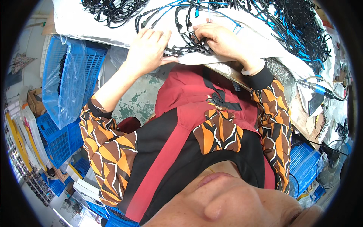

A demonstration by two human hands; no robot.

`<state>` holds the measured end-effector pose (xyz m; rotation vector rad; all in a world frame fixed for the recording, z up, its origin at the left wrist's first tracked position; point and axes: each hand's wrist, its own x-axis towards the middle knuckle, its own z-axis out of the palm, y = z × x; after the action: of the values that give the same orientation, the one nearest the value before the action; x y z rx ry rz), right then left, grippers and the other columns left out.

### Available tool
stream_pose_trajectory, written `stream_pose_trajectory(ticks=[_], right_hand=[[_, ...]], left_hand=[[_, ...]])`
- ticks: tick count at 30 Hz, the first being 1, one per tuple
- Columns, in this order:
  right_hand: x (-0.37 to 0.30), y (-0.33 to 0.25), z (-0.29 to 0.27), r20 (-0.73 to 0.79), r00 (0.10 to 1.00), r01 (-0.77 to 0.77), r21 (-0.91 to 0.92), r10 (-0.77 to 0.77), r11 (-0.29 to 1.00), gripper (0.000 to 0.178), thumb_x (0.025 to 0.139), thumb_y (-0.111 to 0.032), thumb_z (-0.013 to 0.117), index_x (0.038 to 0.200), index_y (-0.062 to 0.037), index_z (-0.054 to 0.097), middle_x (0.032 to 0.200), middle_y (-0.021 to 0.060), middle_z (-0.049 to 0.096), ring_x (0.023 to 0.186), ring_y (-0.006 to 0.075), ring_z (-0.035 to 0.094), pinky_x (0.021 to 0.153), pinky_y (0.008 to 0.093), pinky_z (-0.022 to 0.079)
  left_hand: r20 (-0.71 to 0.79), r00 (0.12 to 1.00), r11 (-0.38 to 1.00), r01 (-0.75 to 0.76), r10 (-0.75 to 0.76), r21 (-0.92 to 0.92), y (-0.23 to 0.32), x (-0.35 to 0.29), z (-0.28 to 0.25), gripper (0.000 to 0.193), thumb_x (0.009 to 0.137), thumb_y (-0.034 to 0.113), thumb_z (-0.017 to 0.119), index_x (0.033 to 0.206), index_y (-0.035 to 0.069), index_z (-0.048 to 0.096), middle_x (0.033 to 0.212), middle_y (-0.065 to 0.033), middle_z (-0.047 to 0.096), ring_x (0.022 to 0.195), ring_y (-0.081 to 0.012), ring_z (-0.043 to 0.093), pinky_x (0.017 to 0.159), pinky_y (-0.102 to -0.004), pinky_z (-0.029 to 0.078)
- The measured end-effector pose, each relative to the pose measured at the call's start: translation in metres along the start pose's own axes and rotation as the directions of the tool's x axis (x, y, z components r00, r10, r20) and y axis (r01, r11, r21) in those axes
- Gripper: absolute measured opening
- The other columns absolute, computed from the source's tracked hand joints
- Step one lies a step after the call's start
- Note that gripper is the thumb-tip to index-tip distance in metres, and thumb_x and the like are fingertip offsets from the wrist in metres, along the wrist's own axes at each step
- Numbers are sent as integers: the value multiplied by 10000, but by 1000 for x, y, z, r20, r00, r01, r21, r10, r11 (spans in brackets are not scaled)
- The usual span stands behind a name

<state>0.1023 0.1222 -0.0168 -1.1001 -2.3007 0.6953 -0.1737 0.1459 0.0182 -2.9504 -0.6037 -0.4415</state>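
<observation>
Black eyeglass frames (pixel 184 49) lie in a small row at the near edge of a white-covered table (pixel 102 28), between my two hands. My left hand (pixel 148 51) rests on the cover beside the row's left end, thumb apart from the fingers and nothing visible in it. On the other side, my right hand (pixel 223 41) has its fingers curled at a black eyeglass frame; its fingertips are partly hidden. Just beyond, more frames with thin black and blue arms (pixel 162 17) lie loosely on the cover.
A tangled heap of black and blue frame parts (pixel 302 34) covers the table's right side; another black bunch (pixel 115 11) lies at the far left. Blue crates (pixel 56 132) stand at left, one lined with clear plastic. A blue-handled tool (pixel 321 90) with a cable sits at right.
</observation>
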Motion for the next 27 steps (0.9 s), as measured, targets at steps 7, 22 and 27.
stream_pose_trajectory(ticks=[7, 22, 27], right_hand=[[6, -16, -5, -167, 957, -263, -143, 238, 954, 128, 912, -80, 581, 1001, -34, 661, 1116, 174, 738, 1012, 372, 718, 878, 436, 560], [24, -16, 10, -413, 880, -422, -458, 233, 783, 367, 946, -413, 673, 1181, -133, 702, 778, 113, 735, 758, 310, 735, 688, 430, 574], [5, -17, -6, -333, 919, -338, -382, 213, 860, 352, 969, -410, 659, 1157, -118, 722, 881, 107, 753, 847, 317, 733, 726, 409, 573]], left_hand=[[-11, 999, 999, 45, -45, 15, 22, 3, 13, 496, 759, 497, 810, 1024, 109, 651, 835, -16, 601, 745, -195, 622, 667, -327, 494], [-30, 985, 984, 171, -170, 44, 53, 9, 36, 577, 741, 567, 800, 1062, 109, 660, 841, -18, 602, 780, -202, 626, 707, -339, 496], [-157, 973, 983, 179, -170, 49, 52, 9, 44, 666, 725, 597, 807, 1142, 100, 656, 889, -26, 624, 795, -200, 634, 701, -337, 502]])
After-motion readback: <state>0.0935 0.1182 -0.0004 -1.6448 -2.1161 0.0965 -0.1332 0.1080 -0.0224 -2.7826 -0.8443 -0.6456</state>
